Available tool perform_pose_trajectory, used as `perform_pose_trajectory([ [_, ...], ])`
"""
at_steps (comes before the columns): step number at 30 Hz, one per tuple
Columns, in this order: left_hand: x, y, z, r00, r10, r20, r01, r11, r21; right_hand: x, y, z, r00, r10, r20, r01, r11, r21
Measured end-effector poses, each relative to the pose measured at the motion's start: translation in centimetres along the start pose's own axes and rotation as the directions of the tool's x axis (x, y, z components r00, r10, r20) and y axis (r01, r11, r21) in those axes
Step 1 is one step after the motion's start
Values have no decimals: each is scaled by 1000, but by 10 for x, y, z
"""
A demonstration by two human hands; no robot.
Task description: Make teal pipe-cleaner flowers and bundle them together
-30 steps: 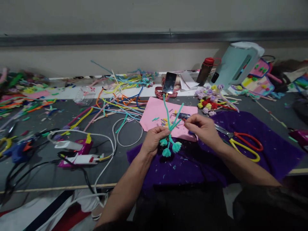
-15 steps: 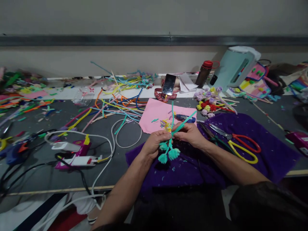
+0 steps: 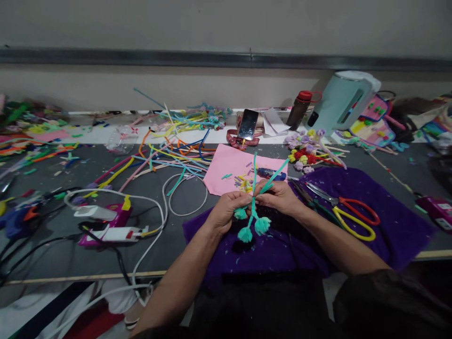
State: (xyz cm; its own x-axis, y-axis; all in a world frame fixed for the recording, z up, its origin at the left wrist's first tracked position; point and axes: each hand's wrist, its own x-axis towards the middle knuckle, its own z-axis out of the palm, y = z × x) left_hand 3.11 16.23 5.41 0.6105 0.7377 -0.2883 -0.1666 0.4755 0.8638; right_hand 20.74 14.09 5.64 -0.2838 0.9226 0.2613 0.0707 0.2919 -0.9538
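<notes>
Between my hands hangs a green pipe-cleaner flower sprig [image 3: 262,226], its fluffy blooms pointing down and its stems rising above my fingers. My left hand [image 3: 226,211] pinches it from the left, with one bloom close under the fingers. From the right, my right hand [image 3: 278,197] grips the stems where they cross; its fingertips are partly hidden by them. A purple cloth [image 3: 226,254] lies beneath both hands. Just beyond them is a pink sheet [image 3: 222,169] with small pipe-cleaner offcuts [image 3: 243,182] and a blue-handled tool [image 3: 271,174].
Scissors [image 3: 355,221] with red and yellow handles lie right of my right hand. Loose pipe cleaners [image 3: 169,155] and a white cable [image 3: 165,197] spread leftward beside a power strip [image 3: 120,212]. Behind stand a phone [image 3: 248,125], a bottle [image 3: 299,110] and a kettle [image 3: 341,103].
The lower green blooms have swung slightly to the right and down. Both hands keep their hold in nearly the same place.
</notes>
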Motion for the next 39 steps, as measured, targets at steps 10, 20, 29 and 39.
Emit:
perform_pose_trajectory([
  [10,0,-1,-2,988,-111,103,104,992,72,1,0,-9,984,22,178,-30,999,39],
  [20,-2,-2,0,998,-45,53,37,990,139,-3,1,-9,986,63,151,-60,998,-26],
  [29,-12,0,5,930,367,28,-264,611,747,-9,6,3,910,413,36,-412,893,183],
  [39,-13,10,3,968,242,-67,-193,889,414,-7,-17,3,966,238,-96,-254,939,-229],
])
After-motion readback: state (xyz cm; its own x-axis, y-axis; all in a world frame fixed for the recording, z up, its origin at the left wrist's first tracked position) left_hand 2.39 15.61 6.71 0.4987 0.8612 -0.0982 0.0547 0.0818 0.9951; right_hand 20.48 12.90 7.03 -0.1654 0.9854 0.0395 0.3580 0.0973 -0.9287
